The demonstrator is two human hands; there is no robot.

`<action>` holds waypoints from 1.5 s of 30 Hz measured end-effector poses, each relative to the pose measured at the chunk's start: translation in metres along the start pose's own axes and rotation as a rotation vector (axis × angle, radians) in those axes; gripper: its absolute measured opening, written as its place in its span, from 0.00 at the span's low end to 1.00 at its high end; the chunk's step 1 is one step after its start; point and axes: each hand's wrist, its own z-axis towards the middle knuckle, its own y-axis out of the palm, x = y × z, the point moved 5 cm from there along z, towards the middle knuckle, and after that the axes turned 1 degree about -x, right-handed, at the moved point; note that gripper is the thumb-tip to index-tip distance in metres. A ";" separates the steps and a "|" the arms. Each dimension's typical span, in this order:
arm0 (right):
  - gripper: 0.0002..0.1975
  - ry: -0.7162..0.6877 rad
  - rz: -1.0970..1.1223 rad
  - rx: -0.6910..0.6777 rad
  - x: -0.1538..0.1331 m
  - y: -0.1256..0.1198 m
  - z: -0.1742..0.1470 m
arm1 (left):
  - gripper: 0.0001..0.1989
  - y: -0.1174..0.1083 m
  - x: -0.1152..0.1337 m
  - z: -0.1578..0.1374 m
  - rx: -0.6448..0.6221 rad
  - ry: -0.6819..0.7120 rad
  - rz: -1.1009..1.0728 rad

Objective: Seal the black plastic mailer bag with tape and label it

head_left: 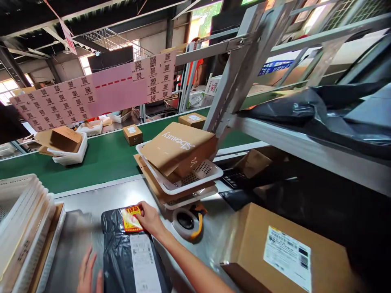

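Parcel orientation is recorded first: a black poly mailer (pixel 131 252) lies flat on the steel desk (pixel 122 195), near its front edge, with the long axis running from the person outward toward the green conveyor belt (pixel 104 158). A white shipping label (pixel 143 260) is fixed along that axis on the near half, and a yellow-and-red sticker (pixel 131 219) sits at the far end. The right hand (pixel 149 217) is laid on the mailer's far right corner, fingers curled with the tips pressed on the sticker's edge; whether the sticker is pinched or merely pressed flat cannot be told. The left hand (pixel 88 272) rests open, fingers spread, on the desk just beside the mailer's left long edge, near its near end, not gripping anything. The mailer is thus bracketed: the right hand at the far end, the left hand at the near left side, with the right hand alone in contact. Just beyond the right hand a tape roll (pixel 186 221) lies on the desk under a stack of white trays (pixel 189 183) carrying a cardboard box (pixel 180 148). A larger brown box (pixel 287 252) stands at the right, well apart from the mailer, and stacked white baskets (pixel 21 219) occupy the left edge.
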 end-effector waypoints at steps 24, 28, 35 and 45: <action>0.35 -0.424 -0.515 -0.337 -0.006 0.041 -0.022 | 0.30 0.087 0.046 0.025 -0.354 0.586 0.355; 0.39 -0.240 -0.620 -0.335 -0.015 0.041 0.015 | 0.28 0.083 0.045 0.025 -0.369 0.559 0.330; 0.36 -0.244 -0.627 -0.308 -0.026 0.041 0.002 | 0.25 0.083 0.033 0.024 -0.326 0.526 0.207; 0.41 -0.017 -0.276 -0.464 0.008 0.004 -0.163 | 0.29 0.099 -0.032 0.069 -0.305 0.162 -0.051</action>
